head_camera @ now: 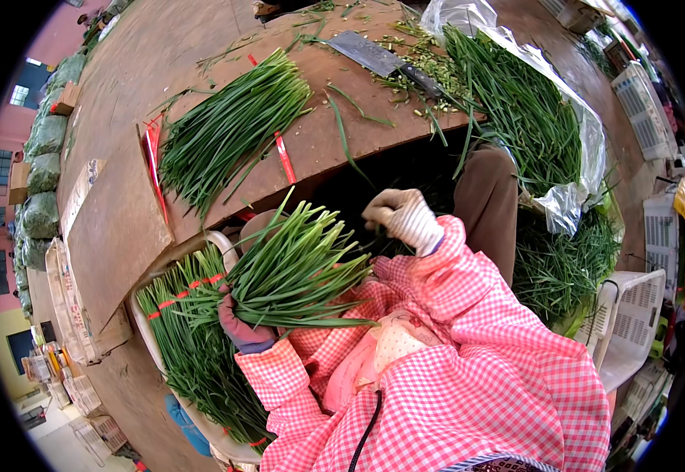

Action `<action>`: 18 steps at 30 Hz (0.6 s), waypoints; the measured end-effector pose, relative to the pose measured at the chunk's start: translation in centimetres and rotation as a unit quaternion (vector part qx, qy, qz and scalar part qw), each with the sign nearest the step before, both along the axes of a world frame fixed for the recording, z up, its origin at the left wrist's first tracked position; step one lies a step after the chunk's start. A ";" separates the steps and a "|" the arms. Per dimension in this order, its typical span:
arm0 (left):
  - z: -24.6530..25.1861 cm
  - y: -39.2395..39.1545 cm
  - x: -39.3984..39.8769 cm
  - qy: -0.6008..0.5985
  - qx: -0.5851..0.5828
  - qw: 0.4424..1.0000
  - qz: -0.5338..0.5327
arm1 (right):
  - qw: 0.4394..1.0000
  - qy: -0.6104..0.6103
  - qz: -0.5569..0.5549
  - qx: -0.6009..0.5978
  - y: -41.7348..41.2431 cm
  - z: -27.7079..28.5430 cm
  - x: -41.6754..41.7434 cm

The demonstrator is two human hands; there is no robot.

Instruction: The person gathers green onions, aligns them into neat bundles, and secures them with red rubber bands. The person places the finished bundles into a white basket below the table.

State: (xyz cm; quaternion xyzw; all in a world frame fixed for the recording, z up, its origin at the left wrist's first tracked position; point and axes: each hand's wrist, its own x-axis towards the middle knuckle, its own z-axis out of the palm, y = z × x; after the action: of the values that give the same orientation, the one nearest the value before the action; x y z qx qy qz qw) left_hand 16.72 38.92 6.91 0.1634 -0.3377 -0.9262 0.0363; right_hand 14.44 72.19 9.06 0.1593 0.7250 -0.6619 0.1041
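Observation:
My left hand [241, 321], in a dark glove, grips a loose bunch of garlic chives [301, 265] over a white crate, pale ends pointing up and right. My right hand [404, 215], in a striped knit glove, is raised before my knee with its fingers curled; whether they hold a thin stalk I cannot tell. A larger pile of chives [236, 124] lies on the brown board, with a red strip [284, 158] under it. Banded chives [201, 348] fill the crate. A cleaver [378, 59] with a black handle lies flat at the board's back, beside cut stalk bits.
An open plastic bag of chives [525, 112] stands at the right, with loose greens [561, 265] below it. Red strips [154, 159] hang at the board's left. An empty white crate [631, 318] is at the right. A dark gap lies between the board's edge and my lap.

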 end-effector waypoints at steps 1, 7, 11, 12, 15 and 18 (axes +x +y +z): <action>0.0 -0.3 0.1 -0.003 -0.005 1.000 0.007 | 0.999 0.015 0.005 0.034 1.5 -0.7 0.1; 0.5 -1.3 0.3 0.034 0.043 0.998 -0.029 | 0.948 0.096 0.093 0.290 4.0 -1.2 1.2; 0.5 -0.8 0.7 0.051 0.063 0.995 -0.050 | 0.976 0.094 0.185 0.072 -2.0 2.8 1.1; 1.4 -0.3 0.2 0.048 0.034 0.996 -0.064 | 0.971 0.086 0.191 0.115 -2.8 2.8 0.5; 1.0 -1.0 0.3 0.031 -0.007 0.999 -0.042 | 0.992 -0.023 0.103 -0.073 -5.1 1.9 -0.2; 0.7 -1.0 0.4 0.033 0.049 0.998 -0.035 | 0.996 0.027 0.087 -0.025 -5.3 1.1 -0.2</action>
State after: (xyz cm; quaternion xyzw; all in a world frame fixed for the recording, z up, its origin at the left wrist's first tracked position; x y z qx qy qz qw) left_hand 17.09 37.91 7.65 0.1219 -0.2964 -0.9472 0.0068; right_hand 14.22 66.91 10.11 0.0756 0.7216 -0.6725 0.1458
